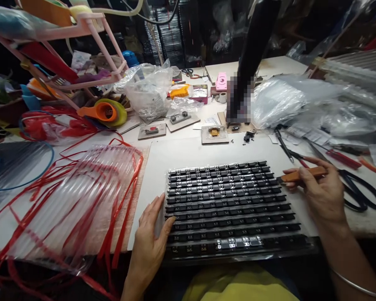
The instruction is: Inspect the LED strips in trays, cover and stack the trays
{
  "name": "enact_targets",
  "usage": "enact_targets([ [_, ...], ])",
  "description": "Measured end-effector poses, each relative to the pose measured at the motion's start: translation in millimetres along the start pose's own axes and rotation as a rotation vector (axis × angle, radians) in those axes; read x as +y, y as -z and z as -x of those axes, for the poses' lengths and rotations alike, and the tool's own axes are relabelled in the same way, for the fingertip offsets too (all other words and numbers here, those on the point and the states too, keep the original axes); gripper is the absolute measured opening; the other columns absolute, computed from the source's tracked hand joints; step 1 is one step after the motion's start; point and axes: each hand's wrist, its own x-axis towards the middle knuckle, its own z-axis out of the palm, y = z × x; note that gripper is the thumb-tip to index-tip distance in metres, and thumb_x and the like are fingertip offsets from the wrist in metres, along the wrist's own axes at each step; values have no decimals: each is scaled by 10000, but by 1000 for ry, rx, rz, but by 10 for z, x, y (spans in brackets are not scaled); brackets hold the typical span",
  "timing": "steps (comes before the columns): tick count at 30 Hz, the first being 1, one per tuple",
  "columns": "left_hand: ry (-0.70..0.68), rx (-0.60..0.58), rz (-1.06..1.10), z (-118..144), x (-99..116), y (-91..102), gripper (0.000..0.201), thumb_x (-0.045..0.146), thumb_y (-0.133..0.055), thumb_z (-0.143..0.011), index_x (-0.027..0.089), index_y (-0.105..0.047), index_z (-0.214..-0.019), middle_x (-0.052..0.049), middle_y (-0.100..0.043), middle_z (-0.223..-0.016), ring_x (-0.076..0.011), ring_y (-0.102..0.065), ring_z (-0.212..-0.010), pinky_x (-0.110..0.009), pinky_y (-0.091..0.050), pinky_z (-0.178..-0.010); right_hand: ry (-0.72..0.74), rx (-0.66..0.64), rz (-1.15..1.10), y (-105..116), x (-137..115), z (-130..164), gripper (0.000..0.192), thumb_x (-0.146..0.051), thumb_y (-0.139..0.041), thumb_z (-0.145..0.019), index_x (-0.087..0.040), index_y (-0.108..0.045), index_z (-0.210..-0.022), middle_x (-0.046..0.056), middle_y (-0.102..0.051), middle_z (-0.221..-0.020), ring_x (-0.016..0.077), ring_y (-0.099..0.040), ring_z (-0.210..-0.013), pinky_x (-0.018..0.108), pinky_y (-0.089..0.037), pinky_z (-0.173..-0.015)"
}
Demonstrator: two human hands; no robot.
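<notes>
A bundle of clear plastic tubes tied with red strapping (pixel 72 200) lies aside. The left hand (pixel 150 238), fingers spread flat, steadies the rows of black component sticks (pixel 228 209) on the white worktop (pixel 181 154), likely against sliding. The right hand (pixel 319 194) pinches an orange-handled tool (pixel 301 174) at their right edge.

Lighting's bright overhead on the white table (pixel 207 150), bg goes pretty dark. Glare on the crinkled clear plastic bags (pixel 301 100). Edges bend w/ wide-angle distortion, slight blur at the corners, one pixelated patch mid-frame.
</notes>
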Motion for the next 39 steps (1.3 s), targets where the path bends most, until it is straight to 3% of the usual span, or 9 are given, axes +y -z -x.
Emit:
enact_targets([
  [4,22,7,51,-35,-8,-34,527,423,-521,-882,256,-424,-1372,-79,-499,-1390,-248,-449,-1289,-466,-349,-1092,47,-39,-9,-16,9,21,459,-406,-709,-749,-223,-492,-1110,44,-690,-789,161,-607,-488,292,-502,-465],
  [10,-33,30,-36,-60,-19,-83,541,439,-516,-874,287,-411,-1382,-55,-474,-1414,-260,-405,-1320,-487,-311,-1110,76,-81,23,-45,-43,53,431,-459,-648,-803,-239,-481,-1134,12,-678,-827,136,-593,-522,281,-514,-485],
  [17,-37,12,-93,-55,-35,-91,542,426,-502,-876,326,-383,-1395,-19,-438,-1441,-251,-376,-1338,-471,-280,-1133,194,-80,141,-77,-67,100,373,-382,-579,-875,-246,-481,-1208,8,-669,-869,113,-587,-608,260,-522,-592],
  [29,23,-13,-96,-80,8,-68,565,469,-483,-869,317,-381,-1403,-6,-445,-1439,-255,-395,-1331,-454,-284,-1137,246,-63,94,-32,-39,87,485,-322,-569,-874,-263,-383,-1319,45,-607,-1036,152,-636,-789,345,-563,-782],
  [36,28,-83,-106,-38,67,-38,606,480,-480,-871,263,-351,-1422,-53,-404,-1465,-265,-358,-1352,-474,-245,-1148,226,65,133,38,-78,60,392,-359,-649,-816,-232,-488,-1150,3,-599,-803,162,-630,-638,303,-541,-592],
  [39,53,-94,-71,35,65,20,601,476,-497,-866,275,-356,-1414,-62,-419,-1452,-267,-369,-1345,-486,-255,-1141,240,124,268,115,-76,104,369,-393,-652,-807,-225,-508,-1102,-1,-606,-716,193,-635,-599,336,-529,-590],
])
